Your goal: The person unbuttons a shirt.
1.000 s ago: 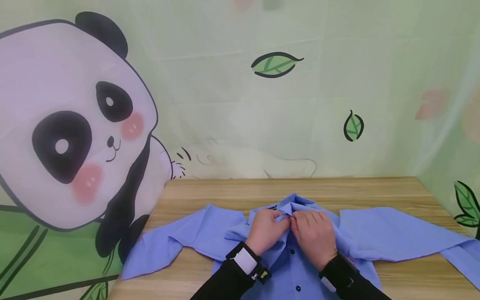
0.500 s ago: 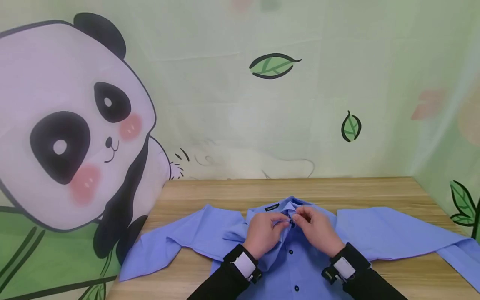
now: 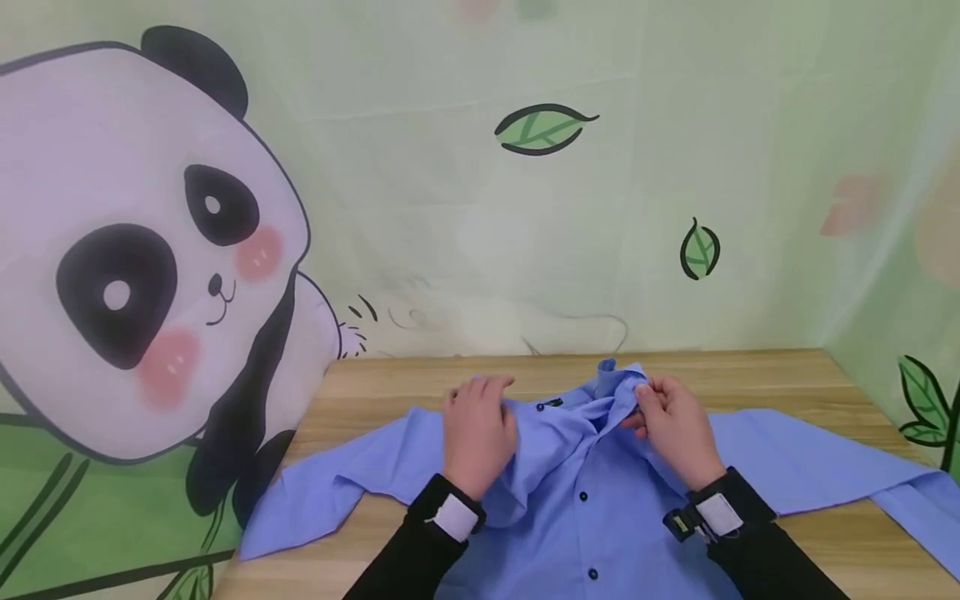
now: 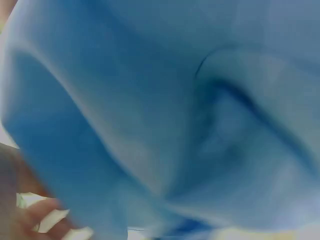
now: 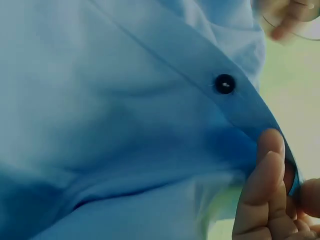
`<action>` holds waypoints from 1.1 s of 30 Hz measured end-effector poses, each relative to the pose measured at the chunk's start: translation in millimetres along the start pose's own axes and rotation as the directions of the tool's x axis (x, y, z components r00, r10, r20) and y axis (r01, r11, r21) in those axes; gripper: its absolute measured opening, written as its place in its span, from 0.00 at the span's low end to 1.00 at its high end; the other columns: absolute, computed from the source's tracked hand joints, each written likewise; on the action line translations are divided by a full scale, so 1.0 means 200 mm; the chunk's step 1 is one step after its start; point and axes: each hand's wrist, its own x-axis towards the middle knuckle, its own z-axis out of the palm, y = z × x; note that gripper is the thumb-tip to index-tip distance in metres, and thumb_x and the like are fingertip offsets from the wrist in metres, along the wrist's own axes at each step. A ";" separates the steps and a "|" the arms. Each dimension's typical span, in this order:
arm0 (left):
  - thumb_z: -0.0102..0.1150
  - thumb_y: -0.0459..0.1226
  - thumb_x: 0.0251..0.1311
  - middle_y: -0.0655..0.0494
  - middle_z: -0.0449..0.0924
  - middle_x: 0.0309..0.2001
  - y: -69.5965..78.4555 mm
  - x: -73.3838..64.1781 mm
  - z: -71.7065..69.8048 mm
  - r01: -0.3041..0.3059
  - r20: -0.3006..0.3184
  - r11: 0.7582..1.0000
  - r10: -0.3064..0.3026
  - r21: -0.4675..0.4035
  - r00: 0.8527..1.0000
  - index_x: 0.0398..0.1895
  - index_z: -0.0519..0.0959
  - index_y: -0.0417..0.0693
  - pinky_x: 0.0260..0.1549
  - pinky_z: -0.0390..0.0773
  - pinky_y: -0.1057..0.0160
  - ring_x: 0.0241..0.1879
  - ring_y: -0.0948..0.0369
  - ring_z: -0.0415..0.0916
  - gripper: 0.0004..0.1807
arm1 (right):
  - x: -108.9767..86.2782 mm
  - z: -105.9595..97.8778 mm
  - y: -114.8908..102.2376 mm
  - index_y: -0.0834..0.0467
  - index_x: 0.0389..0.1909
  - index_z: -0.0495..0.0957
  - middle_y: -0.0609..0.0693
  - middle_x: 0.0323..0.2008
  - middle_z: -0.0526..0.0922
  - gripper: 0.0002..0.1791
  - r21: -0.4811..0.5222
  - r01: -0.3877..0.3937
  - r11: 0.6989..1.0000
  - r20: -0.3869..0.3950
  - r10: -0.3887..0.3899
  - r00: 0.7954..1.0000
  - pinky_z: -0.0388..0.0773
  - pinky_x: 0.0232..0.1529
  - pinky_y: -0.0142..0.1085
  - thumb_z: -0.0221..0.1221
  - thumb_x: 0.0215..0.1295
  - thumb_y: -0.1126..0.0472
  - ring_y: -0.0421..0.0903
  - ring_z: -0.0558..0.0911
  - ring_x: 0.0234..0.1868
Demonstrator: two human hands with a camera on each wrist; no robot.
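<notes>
Blue shirt [image 3: 630, 533] on the counter [image 3: 420, 379], 6 o'clock in the head view. Your right hand [image 3: 681, 433] pinches the collar [image 3: 621, 390] edge at the shirt's 1 o'clock. Your left hand [image 3: 477, 435], apart at 10 o'clock, is relaxed; cannot tell if it touches cloth. Dark neck label [image 3: 553, 402], 11 o'clock: lettering too small to read.

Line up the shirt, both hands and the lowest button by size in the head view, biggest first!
1. Blue shirt
2. Left hand and right hand: too alike to rank
3. Lowest visible black button
</notes>
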 end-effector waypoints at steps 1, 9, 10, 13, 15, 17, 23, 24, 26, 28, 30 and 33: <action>0.66 0.32 0.64 0.55 0.90 0.51 0.04 0.00 0.00 -0.089 -0.043 0.994 0.092 0.065 0.995 0.53 0.87 0.51 0.53 0.78 0.49 0.50 0.54 0.86 0.15 | 0.00 0.00 -0.01 0.67 0.55 0.74 0.58 0.34 0.91 0.17 0.001 0.014 1.000 0.008 -0.014 1.000 0.83 0.32 0.32 0.49 0.87 0.54 0.40 0.88 0.28; 0.56 0.36 0.79 0.56 0.87 0.61 0.27 0.02 0.08 -0.321 0.348 0.944 0.325 -0.071 0.879 0.64 0.81 0.49 0.46 0.86 0.66 0.49 0.63 0.88 0.15 | -0.02 0.02 -0.06 0.64 0.49 0.75 0.55 0.28 0.86 0.14 -0.010 0.107 0.994 0.056 -0.107 0.993 0.77 0.29 0.33 0.51 0.86 0.55 0.42 0.82 0.26; 0.56 0.37 0.80 0.57 0.87 0.60 0.27 0.02 0.10 -0.295 0.398 0.954 0.292 -0.055 0.870 0.64 0.81 0.50 0.45 0.86 0.66 0.50 0.63 0.88 0.14 | -0.03 0.02 -0.06 0.63 0.48 0.75 0.54 0.27 0.86 0.14 -0.004 0.113 0.994 0.067 -0.112 0.991 0.77 0.28 0.34 0.51 0.86 0.55 0.43 0.82 0.26; 0.59 0.39 0.78 0.59 0.89 0.52 0.25 0.02 0.15 -0.248 0.467 0.969 0.227 -0.016 0.855 0.58 0.84 0.52 0.43 0.85 0.66 0.46 0.64 0.88 0.12 | -0.03 0.03 -0.07 0.63 0.48 0.75 0.55 0.27 0.85 0.14 0.026 0.111 0.993 0.089 -0.113 0.990 0.78 0.28 0.34 0.51 0.86 0.55 0.44 0.82 0.26; 0.63 0.40 0.76 0.60 0.89 0.45 0.23 0.02 0.17 -0.213 0.470 0.977 0.199 -0.025 0.860 0.52 0.87 0.53 0.39 0.83 0.67 0.41 0.65 0.87 0.08 | -0.03 0.04 -0.07 0.64 0.50 0.74 0.58 0.31 0.87 0.14 0.059 0.102 0.993 0.087 -0.107 0.990 0.80 0.31 0.33 0.51 0.86 0.55 0.42 0.84 0.29; 0.65 0.41 0.74 0.61 0.88 0.39 0.22 0.01 0.19 -0.156 0.456 0.986 0.164 -0.057 0.875 0.45 0.89 0.53 0.36 0.81 0.70 0.36 0.66 0.85 0.06 | -0.05 0.06 -0.06 0.65 0.53 0.74 0.61 0.39 0.87 0.14 0.079 0.100 0.992 0.070 -0.105 0.992 0.83 0.35 0.32 0.51 0.86 0.56 0.40 0.87 0.33; 0.69 0.39 0.69 0.59 0.85 0.24 0.18 -0.02 0.21 0.232 0.428 0.910 -0.068 -0.343 0.901 0.33 0.91 0.47 0.23 0.69 0.73 0.20 0.72 0.70 0.08 | -0.17 0.16 -0.02 0.61 0.55 0.78 0.55 0.45 0.87 0.19 -0.092 0.081 0.992 0.099 -0.072 0.993 0.78 0.38 0.30 0.64 0.77 0.49 0.39 0.83 0.37; 0.69 0.39 0.69 0.59 0.84 0.23 0.17 -0.02 0.21 0.292 0.436 0.874 -0.104 -0.388 0.894 0.33 0.91 0.46 0.21 0.68 0.73 0.19 0.73 0.68 0.08 | -0.18 0.18 -0.01 0.60 0.54 0.78 0.53 0.44 0.87 0.21 -0.122 0.074 0.990 0.118 -0.059 0.991 0.78 0.38 0.31 0.66 0.75 0.48 0.39 0.83 0.37; 0.70 0.39 0.69 0.58 0.83 0.21 0.16 -0.03 0.21 0.387 0.463 0.800 -0.156 -0.459 0.872 0.34 0.91 0.44 0.20 0.67 0.73 0.17 0.72 0.68 0.09 | -0.20 0.21 0.00 0.59 0.54 0.77 0.52 0.44 0.87 0.22 -0.161 0.061 0.985 0.152 -0.036 0.988 0.78 0.39 0.32 0.68 0.73 0.46 0.39 0.83 0.38; 0.69 0.40 0.70 0.59 0.81 0.20 0.15 -0.04 0.21 0.461 0.509 0.735 -0.184 -0.497 0.841 0.34 0.92 0.43 0.20 0.68 0.72 0.17 0.71 0.69 0.10 | -0.21 0.23 0.01 0.59 0.54 0.77 0.51 0.44 0.87 0.21 -0.185 0.062 0.981 0.155 -0.033 0.987 0.79 0.40 0.33 0.69 0.73 0.49 0.39 0.83 0.38; 0.67 0.41 0.72 0.61 0.79 0.20 0.14 -0.05 0.20 0.515 0.551 0.686 -0.197 -0.514 0.811 0.35 0.92 0.44 0.21 0.70 0.71 0.18 0.69 0.72 0.11 | -0.21 0.24 0.02 0.59 0.53 0.78 0.51 0.42 0.87 0.18 -0.201 0.067 0.977 0.141 -0.039 0.989 0.80 0.40 0.33 0.69 0.72 0.52 0.40 0.83 0.38; 0.66 0.42 0.74 0.61 0.77 0.19 0.13 -0.06 0.20 0.570 0.596 0.628 -0.203 -0.530 0.777 0.36 0.91 0.44 0.23 0.70 0.70 0.19 0.67 0.72 0.13 | -0.21 0.25 0.03 0.58 0.53 0.78 0.50 0.41 0.87 0.18 -0.239 0.096 0.966 0.142 -0.063 0.988 0.79 0.39 0.33 0.71 0.70 0.54 0.39 0.82 0.37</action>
